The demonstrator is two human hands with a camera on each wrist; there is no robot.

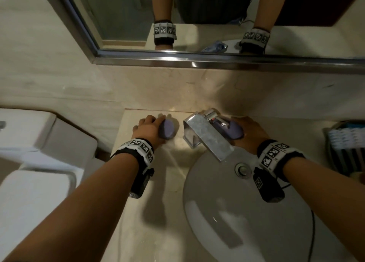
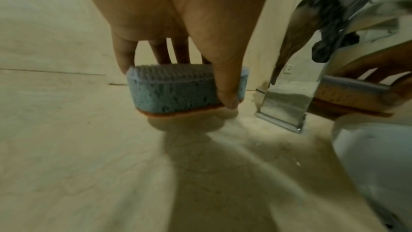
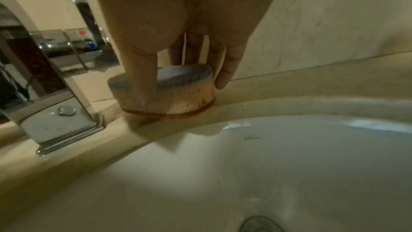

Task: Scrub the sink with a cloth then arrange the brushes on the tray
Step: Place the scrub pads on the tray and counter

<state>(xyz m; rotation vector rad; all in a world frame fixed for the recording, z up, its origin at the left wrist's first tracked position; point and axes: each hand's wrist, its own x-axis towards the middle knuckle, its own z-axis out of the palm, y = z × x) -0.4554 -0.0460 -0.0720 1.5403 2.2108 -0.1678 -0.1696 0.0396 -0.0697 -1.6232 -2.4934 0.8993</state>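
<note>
My left hand point(image 1: 148, 126) grips a blue sponge brush point(image 1: 166, 131) with an orange base, thumb on its near side and fingers behind; it sits on or just above the marble counter point(image 1: 169, 167) left of the tap. In the left wrist view the blue sponge brush point(image 2: 185, 89) casts a shadow just beneath it. My right hand point(image 1: 250, 132) grips a second sponge brush point(image 1: 235, 130) behind the tap, on the counter ledge at the sink's back rim. In the right wrist view this brush point(image 3: 176, 91) rests on the ledge above the white sink point(image 3: 245, 174).
A chrome tap point(image 1: 207, 138) stands between my two hands, its spout over the sink bowl point(image 1: 237, 212) with a drain point(image 1: 243, 170). A toilet point(image 1: 39, 163) stands to the left. A striped basket point(image 1: 345, 143) is at the right edge. A mirror point(image 1: 197, 18) hangs above.
</note>
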